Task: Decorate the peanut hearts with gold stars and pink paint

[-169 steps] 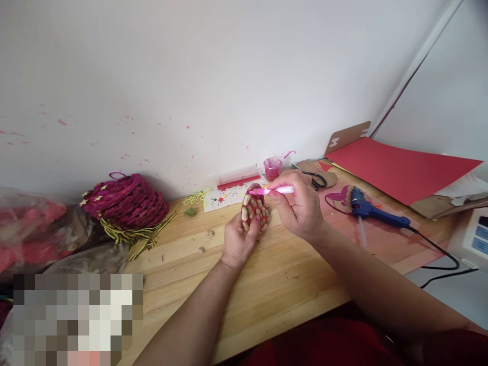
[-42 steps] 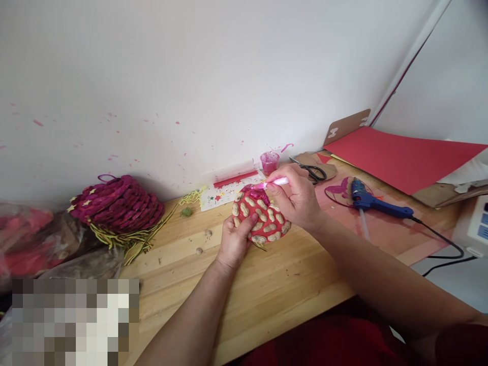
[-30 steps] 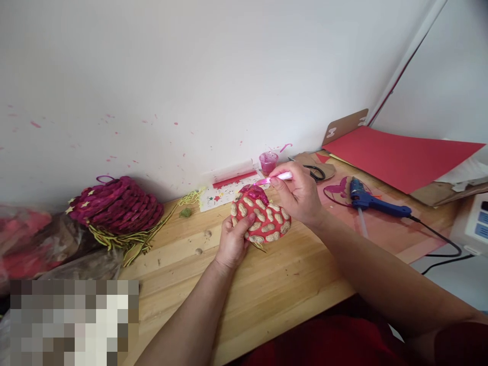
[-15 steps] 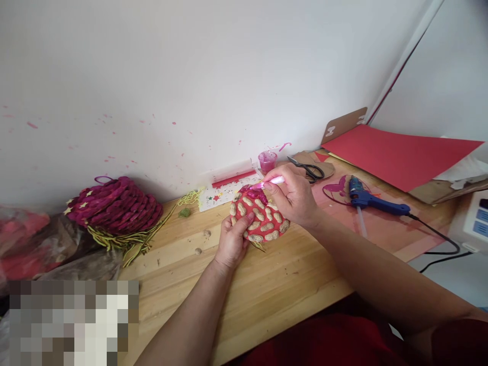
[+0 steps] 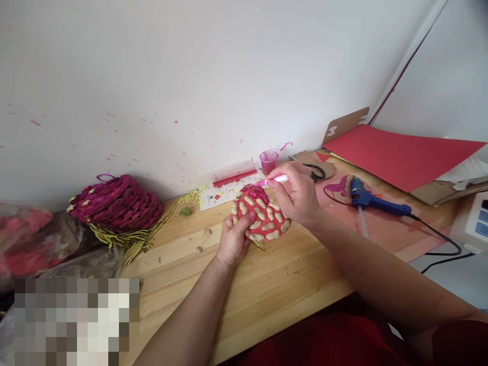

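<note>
My left hand (image 5: 235,236) grips the lower left edge of a round red disc (image 5: 262,216), its thumb on the front. Peanuts in their shells cover the disc, and those near its top edge are coated in magenta paint. Pinched in my right hand (image 5: 297,192) is a paintbrush (image 5: 280,178) with a white handle; its pink tip is at the painted upper part of the disc. Beyond my right hand stands a clear cup of pink paint (image 5: 268,161). Black-handled scissors (image 5: 317,173) lie partly hidden behind that hand.
A stack of magenta discs (image 5: 124,203) with yellow-green yarn (image 5: 125,238) sits at left beside plastic bags (image 5: 57,239). A blue glue gun (image 5: 381,202) with a cord lies at right, before red card (image 5: 404,155). A white sheet with star shapes (image 5: 224,192) lies against the wall.
The brush and my right hand have shifted slightly along the disc's top edge. My left hand keeps its hold on the disc. The whole view has moved a little.
</note>
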Demonstrator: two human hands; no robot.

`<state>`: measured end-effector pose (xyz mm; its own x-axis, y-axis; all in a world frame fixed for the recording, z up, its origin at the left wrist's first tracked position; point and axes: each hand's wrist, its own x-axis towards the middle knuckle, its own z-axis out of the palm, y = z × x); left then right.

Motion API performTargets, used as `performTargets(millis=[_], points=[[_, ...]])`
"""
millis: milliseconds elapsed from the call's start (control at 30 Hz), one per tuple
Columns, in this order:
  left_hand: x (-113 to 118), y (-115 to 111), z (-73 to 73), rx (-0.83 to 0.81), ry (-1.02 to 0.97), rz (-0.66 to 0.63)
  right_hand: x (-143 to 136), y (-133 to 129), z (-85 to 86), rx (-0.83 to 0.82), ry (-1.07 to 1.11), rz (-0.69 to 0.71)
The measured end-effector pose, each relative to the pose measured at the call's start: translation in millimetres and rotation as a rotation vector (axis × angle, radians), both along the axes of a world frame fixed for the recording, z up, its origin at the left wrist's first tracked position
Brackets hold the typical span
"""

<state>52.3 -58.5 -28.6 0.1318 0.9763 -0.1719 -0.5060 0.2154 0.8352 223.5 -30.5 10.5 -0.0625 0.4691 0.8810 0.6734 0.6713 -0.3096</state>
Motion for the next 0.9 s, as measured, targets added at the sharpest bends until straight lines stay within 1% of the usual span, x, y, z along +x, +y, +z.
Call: performTargets(millis=[200,367,467,600,667,767,900], points=[[-2.3,0.9,-3.1,0.012,0.028,-0.004,2.8,4.1,-1.9,-0.026,0.079,0.039],[-3.1,1.5,-4.5,0.029,0.025,-0.020,4.1,5.9,-2.9,-0.058,0.150,0.045],[-3.2,1.9,-5.5,0.036,0.019,-0.023,4.3,6.2,-2.9,-0.063,0.137,0.062],[-3.9,2.1,-7.4,0.038,0.023,-0.023,4.9,6.7,-2.8,-0.070,0.136,0.018],[-4.2,1.8,-7.7,0.033,0.023,-0.024,4.9,6.9,-2.9,-0.068,0.137,0.031],[-3.8,1.4,-6.8,0.030,0.019,-0.028,4.5,7.0,-3.4,-0.041,0.114,0.059],[-2.4,1.5,-4.4,0.021,0.011,-0.014,5.0,6.4,-3.3,-0.023,0.093,0.023]])
